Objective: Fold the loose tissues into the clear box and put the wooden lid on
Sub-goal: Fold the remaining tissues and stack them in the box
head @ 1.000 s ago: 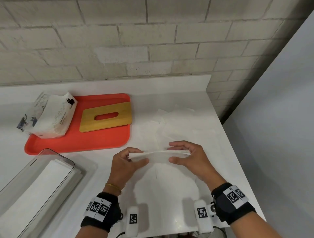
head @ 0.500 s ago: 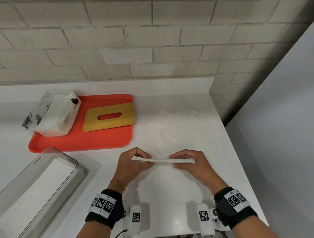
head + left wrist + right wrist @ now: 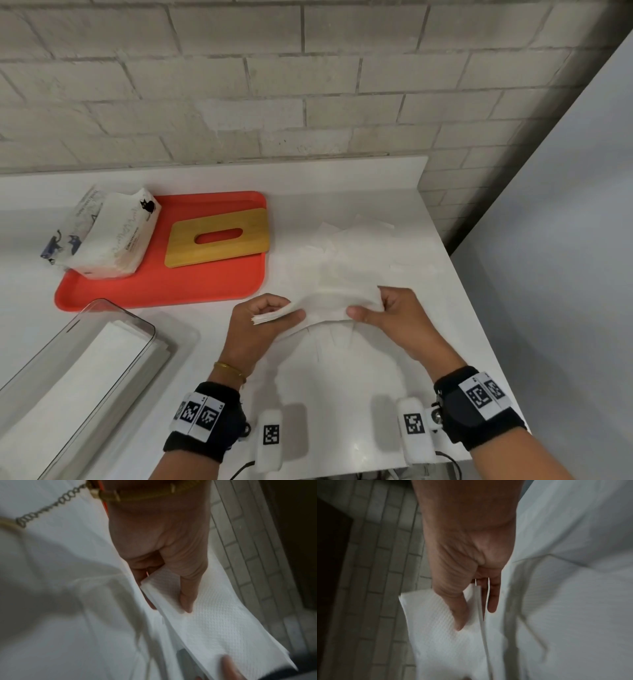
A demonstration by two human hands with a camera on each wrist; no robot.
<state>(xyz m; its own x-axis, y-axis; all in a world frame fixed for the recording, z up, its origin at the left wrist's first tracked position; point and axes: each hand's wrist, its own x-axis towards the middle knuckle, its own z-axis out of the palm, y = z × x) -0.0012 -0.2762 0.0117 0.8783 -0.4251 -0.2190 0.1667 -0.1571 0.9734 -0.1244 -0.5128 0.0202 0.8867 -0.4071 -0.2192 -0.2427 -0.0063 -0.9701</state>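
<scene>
White counter [image 3: 342, 394]: taking up most of the view, serving as the flat folding surface; everything is sitting on it.
Clear box [image 3: 137, 320]: lying at the front-left corner, partly cut off by the frame, already holding a flat layer of white tissue; likely parked close so the next bundle is going in with a short reach.
Red tray [image 3: 164, 287]: sitting back-left, keeping the spare items out of the folding zone.
Tissue pack [image 3: 102, 236]: slumping on the tray's left end, printed wrapper open.
Wooden lid [image 3: 219, 236]: lying flat on the tray, slot up, apart from the box; lid step is not yet done.
Loose tissues [image 3: 359, 246]: spreading flat on the counter behind the hands, waiting to be folded.
Folded stack [image 3: 329, 303]: being held just above the counter between both hands, sagging a little mid-span; a two-end hold is probably keeping the layers aligned.
Left hand [image 3: 255, 325]: pinching the stack's left end, thumb on top, curled fingers underneath.
Right hand [image 3: 394, 317]: pinching the right end, thumb on the near face, fingers wrapping behind.
Stage guess: mid-task, one bundle being readied for the box.
</scene>
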